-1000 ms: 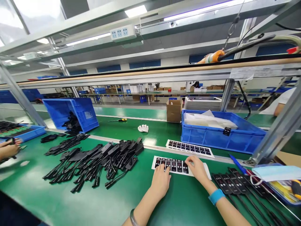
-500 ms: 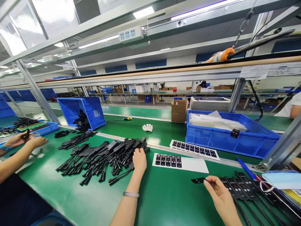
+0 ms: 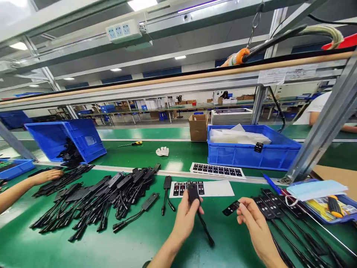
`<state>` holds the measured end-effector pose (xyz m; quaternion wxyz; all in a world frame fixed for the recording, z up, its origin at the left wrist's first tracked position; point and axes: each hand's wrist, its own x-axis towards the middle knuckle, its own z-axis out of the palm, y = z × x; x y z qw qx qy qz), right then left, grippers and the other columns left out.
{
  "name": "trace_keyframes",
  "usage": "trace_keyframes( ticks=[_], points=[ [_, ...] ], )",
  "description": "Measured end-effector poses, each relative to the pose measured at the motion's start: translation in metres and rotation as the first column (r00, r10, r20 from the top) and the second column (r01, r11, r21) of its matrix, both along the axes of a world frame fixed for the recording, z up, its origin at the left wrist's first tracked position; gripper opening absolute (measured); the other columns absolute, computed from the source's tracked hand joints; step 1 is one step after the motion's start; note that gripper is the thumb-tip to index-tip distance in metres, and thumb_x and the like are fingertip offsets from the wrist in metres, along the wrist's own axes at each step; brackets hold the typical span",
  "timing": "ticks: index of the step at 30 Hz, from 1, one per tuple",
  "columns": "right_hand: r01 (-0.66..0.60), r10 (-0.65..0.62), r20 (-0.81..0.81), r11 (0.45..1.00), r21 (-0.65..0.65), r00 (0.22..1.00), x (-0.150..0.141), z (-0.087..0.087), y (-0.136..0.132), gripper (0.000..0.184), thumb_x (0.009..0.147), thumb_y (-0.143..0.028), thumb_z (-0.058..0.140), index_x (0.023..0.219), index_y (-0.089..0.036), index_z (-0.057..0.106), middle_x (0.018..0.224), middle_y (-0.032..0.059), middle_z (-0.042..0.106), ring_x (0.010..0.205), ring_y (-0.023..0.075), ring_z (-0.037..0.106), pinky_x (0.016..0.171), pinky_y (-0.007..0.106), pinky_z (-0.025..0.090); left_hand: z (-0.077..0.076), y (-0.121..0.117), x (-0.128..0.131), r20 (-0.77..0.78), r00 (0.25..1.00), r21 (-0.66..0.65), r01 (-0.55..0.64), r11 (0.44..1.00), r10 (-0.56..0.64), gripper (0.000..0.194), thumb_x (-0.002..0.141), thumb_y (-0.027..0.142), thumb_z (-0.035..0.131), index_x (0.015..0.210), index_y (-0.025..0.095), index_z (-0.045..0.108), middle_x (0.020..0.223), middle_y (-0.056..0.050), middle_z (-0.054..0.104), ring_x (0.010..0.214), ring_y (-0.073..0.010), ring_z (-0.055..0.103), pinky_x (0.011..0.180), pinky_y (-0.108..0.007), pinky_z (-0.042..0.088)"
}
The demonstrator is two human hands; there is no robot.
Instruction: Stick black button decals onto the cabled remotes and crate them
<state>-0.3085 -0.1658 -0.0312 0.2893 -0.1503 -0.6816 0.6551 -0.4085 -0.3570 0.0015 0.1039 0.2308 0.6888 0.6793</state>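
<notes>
Across our green desk [image 3: 117, 249], a white label sheet [image 3: 217, 188] lies near the far edge, presumably for reach. Our left fingers [image 3: 195, 205] clasp a black cabled plastic unit [image 3: 192, 190], apparently for support; our right fingers [image 3: 244, 211] pinch a black rectangular label [image 3: 230, 208] endwise, baring its face.

Black sticker [image 3: 230, 208] tilts near black cabled module [image 3: 192, 192]

A factory assembly hall, shown by long green workbenches [image 3: 119, 247] and parts bins [image 3: 251, 152].
</notes>
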Motion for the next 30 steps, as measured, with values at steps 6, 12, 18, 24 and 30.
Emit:
trace_keyframes(
  ticks=[6,12,18,24,30],
  points=[
    [-0.078,0.078,-0.023,0.997,-0.005,0.997,0.004,0.011,-0.005,0.023,0.086,-0.046,0.054,0.084,-0.023,0.053,0.074,-0.0031,0.046,0.052,0.0092,0.044,0.051,0.024,0.039,-0.021,0.024,0.039,0.524,0.727,0.317,0.318,0.894,-0.444,0.056,0.067,0.019,0.065,0.119,0.016,0.045,0.091,-0.006,0.064,0.059,-0.0098,0.057,0.058,-0.024,0.046],
    [-0.069,0.062,-0.073,0.991,-0.113,0.995,0.010,0.018,0.001,0.019,0.084,-0.042,0.058,0.090,-0.025,0.053,0.079,-0.0025,0.046,0.057,0.0101,0.047,0.052,0.023,0.041,-0.021,0.023,0.043,0.694,0.477,0.448,0.300,0.842,-0.539,0.048,0.070,0.014,0.063,0.114,0.008,0.046,0.090,-0.015,0.069,0.051,-0.0071,0.057,0.048,-0.017,0.046],
    [-0.062,0.063,0.011,0.991,-0.115,0.998,0.009,0.020,0.005,0.024,0.081,-0.045,0.062,0.086,-0.022,0.056,0.074,-0.0027,0.047,0.050,0.0078,0.040,0.045,0.021,0.034,-0.027,0.025,0.047,0.731,0.477,0.394,0.289,0.872,-0.489,0.053,0.066,0.009,0.063,0.115,0.012,0.043,0.093,-0.014,0.068,0.066,-0.0142,0.066,0.062,-0.025,0.054],
    [-0.133,0.117,0.175,0.987,0.085,0.978,0.008,0.011,-0.006,0.029,0.079,-0.048,0.061,0.079,-0.019,0.060,0.072,0.0009,0.056,0.057,0.0121,0.049,0.047,0.022,0.040,-0.031,0.027,0.051,0.626,0.616,0.295,0.379,0.877,-0.477,0.062,0.064,0.010,0.067,0.120,0.019,0.042,0.095,-0.008,0.066,0.080,-0.0201,0.069,0.078,-0.035,0.052],
    [-0.137,0.106,0.200,0.980,0.146,0.974,0.009,0.010,-0.017,0.028,0.079,-0.047,0.059,0.076,-0.019,0.061,0.069,0.0016,0.059,0.063,0.0153,0.055,0.053,0.024,0.046,-0.027,0.027,0.051,0.621,0.573,0.338,0.418,0.843,-0.534,0.061,0.066,0.015,0.072,0.119,0.018,0.044,0.102,-0.013,0.066,0.087,-0.0236,0.068,0.082,-0.039,0.050]
  ],
)
